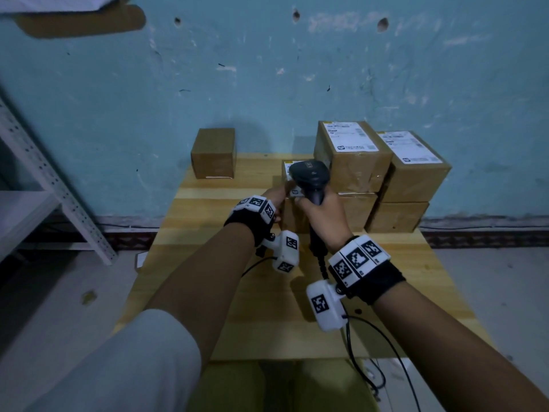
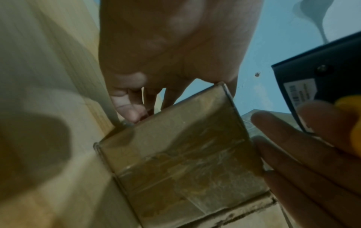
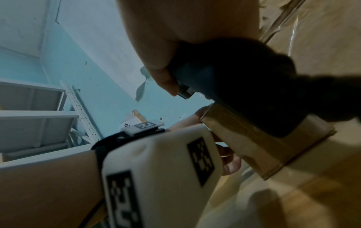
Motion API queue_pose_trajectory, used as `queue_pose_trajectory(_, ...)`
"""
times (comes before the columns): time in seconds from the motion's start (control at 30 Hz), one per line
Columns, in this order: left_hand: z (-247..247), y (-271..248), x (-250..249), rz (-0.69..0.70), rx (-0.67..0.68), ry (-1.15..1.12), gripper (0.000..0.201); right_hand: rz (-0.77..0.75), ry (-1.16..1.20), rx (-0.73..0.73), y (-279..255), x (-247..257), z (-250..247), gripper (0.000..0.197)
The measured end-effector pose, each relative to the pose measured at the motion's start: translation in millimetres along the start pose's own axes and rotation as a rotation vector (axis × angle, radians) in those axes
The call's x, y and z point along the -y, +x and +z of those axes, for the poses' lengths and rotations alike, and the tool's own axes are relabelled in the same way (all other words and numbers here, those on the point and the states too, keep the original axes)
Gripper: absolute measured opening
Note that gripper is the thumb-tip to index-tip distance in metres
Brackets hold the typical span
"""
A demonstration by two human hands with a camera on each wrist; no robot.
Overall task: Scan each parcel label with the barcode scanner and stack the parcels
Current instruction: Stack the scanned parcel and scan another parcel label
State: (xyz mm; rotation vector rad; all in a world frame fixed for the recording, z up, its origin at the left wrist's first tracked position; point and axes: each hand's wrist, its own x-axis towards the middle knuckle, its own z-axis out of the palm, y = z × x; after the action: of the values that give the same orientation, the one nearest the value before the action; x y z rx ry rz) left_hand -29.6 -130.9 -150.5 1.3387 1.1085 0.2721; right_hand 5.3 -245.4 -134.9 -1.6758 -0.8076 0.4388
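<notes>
Five boxes on wooden table (image 1: 208,272), plus 1 scanner.

Item 1: small box (image 2: 175,154), taped, centre of table, in front of stack. Label on top, mostly hidden by scanner head in head view. Left hand (image 1: 274,197) held its left side, fingers curled round the edge; thumb on near face per right wrist view.

Item 2: scanner (image 1: 310,176), black, corded. Right hand (image 1: 325,215) wrapped round the grip, head aimed down at small box's top. Yellow trigger visible by fingers in left wrist view; whether pressed, can't tell.

Item 3: stack (image 1: 383,176), 4 boxes, 2 wide x 2 high, right rear of table. Top pair show labels.

Item 4: lone box (image 1: 213,153), left rear, by wall, well apart from the rest; no label on visible faces.

Risks, as judged:
- Scanner v. close to label; prob. misread if angle too steep or head blocks code.
- Cord hangs off front edge; could snag on wrist gear.
- Small box beside stack's lower row; nudging it back could shift the stack.
- Lone box may get missed.
</notes>
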Motion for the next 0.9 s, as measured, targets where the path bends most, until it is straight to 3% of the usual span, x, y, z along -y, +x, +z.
queue_pose_trajectory(0.27,-11.1,0.4,0.1,0.019,0.018,0.045,0.049,-0.015,-0.036,0.011,0.1,2.0,3.5,0.031)
queue_pose_trajectory(0.47,-51.2,-5.6,-4.4,0.105,-0.095,0.112,0.067,-0.064,-0.054,0.047,3.2,14.9,24.8,0.024)
queue_pose_trajectory(0.6,-85.0,-6.1,-8.8,0.163,-0.215,0.074,0.057,-0.047,-0.043,0.102,9.3,24.6,42.2,0.030)
queue_pose_trajectory(0.77,-123.3,6.8,-6.8,0.239,-0.379,0.113,0.025,-0.017,-0.073,0.158,21.8,28.9,64.6,0.014)
queue_pose_trajectory(0.8,-130.7,10.1,-4.9,0.219,-0.411,0.133,0.034,-0.010,-0.082,0.171,24.1,29.3,68.0,0.013)
queue_pose_trajectory(0.9,-147.5,25.1,0.6,0.099,-0.551,0.271,0.086,-0.031,-0.105,0.212,32.5,30.2,76.1,0.016)
